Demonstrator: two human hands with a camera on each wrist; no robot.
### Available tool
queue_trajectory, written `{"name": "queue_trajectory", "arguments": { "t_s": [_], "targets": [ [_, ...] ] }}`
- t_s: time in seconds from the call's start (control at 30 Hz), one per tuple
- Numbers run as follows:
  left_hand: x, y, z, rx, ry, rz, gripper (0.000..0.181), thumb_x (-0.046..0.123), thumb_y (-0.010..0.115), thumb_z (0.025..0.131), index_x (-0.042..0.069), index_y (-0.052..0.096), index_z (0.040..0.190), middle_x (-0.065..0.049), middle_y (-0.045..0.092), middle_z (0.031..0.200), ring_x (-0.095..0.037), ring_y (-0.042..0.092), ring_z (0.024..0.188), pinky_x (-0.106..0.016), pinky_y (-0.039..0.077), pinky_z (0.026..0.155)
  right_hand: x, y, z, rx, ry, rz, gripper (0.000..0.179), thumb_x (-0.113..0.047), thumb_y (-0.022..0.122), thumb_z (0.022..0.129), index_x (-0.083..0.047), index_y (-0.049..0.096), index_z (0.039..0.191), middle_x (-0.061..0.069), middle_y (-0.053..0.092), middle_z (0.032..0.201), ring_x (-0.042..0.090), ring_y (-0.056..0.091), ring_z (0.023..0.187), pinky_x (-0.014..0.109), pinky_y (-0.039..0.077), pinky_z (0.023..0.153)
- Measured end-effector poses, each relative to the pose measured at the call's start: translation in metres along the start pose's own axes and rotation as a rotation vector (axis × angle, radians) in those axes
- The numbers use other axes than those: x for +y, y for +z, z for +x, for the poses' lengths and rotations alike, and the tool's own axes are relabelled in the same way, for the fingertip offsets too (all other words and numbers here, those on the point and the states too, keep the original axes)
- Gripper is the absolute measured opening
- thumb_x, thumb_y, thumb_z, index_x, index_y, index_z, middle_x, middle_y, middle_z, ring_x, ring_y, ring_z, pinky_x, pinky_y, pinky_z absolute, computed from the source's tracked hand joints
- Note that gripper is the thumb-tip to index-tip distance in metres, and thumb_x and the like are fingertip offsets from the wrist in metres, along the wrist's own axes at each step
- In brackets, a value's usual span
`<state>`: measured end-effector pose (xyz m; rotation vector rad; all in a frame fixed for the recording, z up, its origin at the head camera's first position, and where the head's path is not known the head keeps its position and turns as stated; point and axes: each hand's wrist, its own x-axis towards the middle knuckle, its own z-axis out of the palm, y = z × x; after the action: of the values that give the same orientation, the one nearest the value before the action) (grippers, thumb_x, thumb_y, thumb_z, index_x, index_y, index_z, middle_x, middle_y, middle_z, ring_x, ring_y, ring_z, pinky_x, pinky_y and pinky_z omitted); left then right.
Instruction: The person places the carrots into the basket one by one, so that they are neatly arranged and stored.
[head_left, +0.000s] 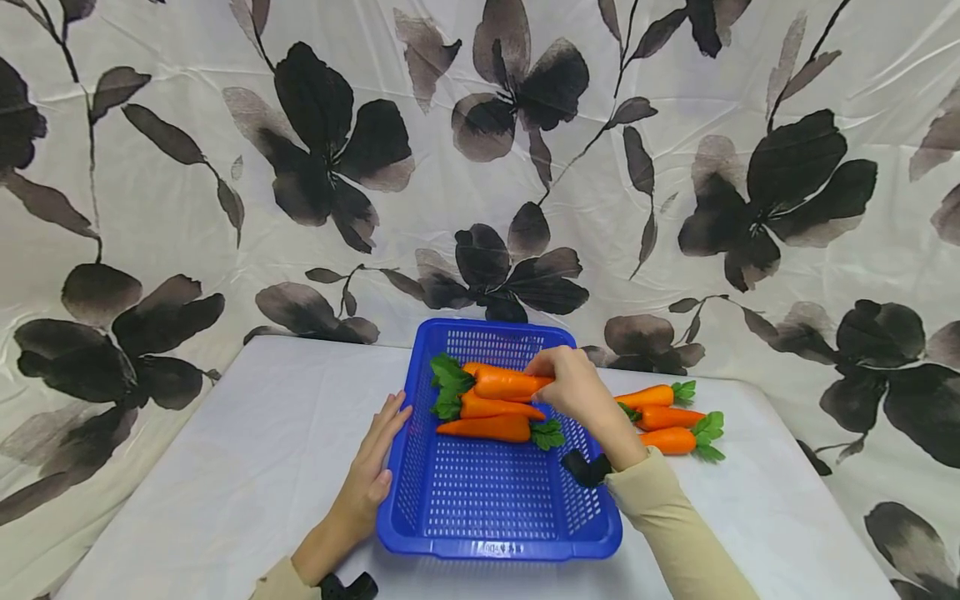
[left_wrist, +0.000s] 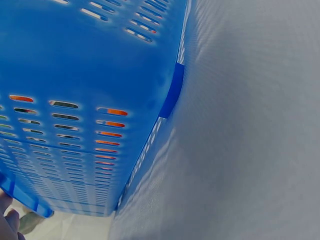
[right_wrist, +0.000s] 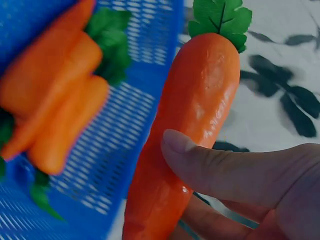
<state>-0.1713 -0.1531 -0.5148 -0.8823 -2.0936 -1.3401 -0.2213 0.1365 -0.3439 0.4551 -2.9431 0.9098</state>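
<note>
The right hand (head_left: 581,392) is pinching one orange carrot (right_wrist: 205,85) over the blue basket (head_left: 491,492), where other carrots (head_left: 487,428) are lying. The left hand (head_left: 369,477) is resting with straight fingers against the basket's left side. Three more carrots (head_left: 667,441) are lying on the worktop (head_left: 225,467).

One table (head_left: 217,475) here before me, white-covered, bears one blue slotted basket (head_left: 491,500) and, just right of that basket, three orange carrots (head_left: 670,441) grouped close together, two with green leafy tops (head_left: 708,428) pointing away from it.
</note>
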Motion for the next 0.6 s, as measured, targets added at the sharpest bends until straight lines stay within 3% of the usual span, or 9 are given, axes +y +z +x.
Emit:
{"name": "queue_trajectory", "arguments": {
  "t_s": [0.17,0.33,0.47,0.6],
  "targets": [
    [0.000,0.000,0.001,0.003,0.006,0.000,0.070,0.049,0.025,0.102,0.000,0.034,0.152,-0.021,0.024,0.160,-0.037,0.012,0.150,-0.036,0.000,0.121,0.002,0.024,0.006,-0.082,0.056,-0.070,0.025,0.006,0.081,0.071,-0.002,0.074,0.094,0.008,0.068,0.084,0.023,0.061,0.080,0.039,0.056,0.076],
    [0.001,0.000,0.001,0.002,0.015,0.005,0.070,0.049,0.024,0.103,-0.001,0.034,0.152,-0.022,0.024,0.160,-0.038,0.012,0.150,-0.036,0.000,0.121,0.005,0.040,0.007,-0.149,0.059,-0.108,0.023,0.008,0.080,0.070,-0.001,0.073,0.089,0.007,0.064,0.079,0.023,0.057,0.075,0.035,0.054,0.068],
    [0.001,0.000,0.001,0.000,0.006,0.010,0.069,0.048,0.024,0.103,0.000,0.034,0.152,-0.022,0.024,0.160,-0.038,0.012,0.150,-0.037,0.000,0.121,0.004,0.051,0.008,-0.189,0.128,-0.112,0.025,0.009,0.080,0.070,-0.003,0.071,0.089,0.009,0.065,0.091,0.024,0.058,0.080,0.037,0.056,0.076],
    [0.002,0.000,0.001,0.001,0.008,0.011,0.069,0.048,0.024,0.103,0.000,0.034,0.152,-0.022,0.024,0.160,-0.039,0.012,0.150,-0.037,0.000,0.121,0.002,0.063,0.012,-0.234,0.255,-0.156,0.026,0.008,0.084,0.070,-0.005,0.068,0.085,0.008,0.063,0.097,0.022,0.058,0.085,0.037,0.055,0.085]
  ]
}}
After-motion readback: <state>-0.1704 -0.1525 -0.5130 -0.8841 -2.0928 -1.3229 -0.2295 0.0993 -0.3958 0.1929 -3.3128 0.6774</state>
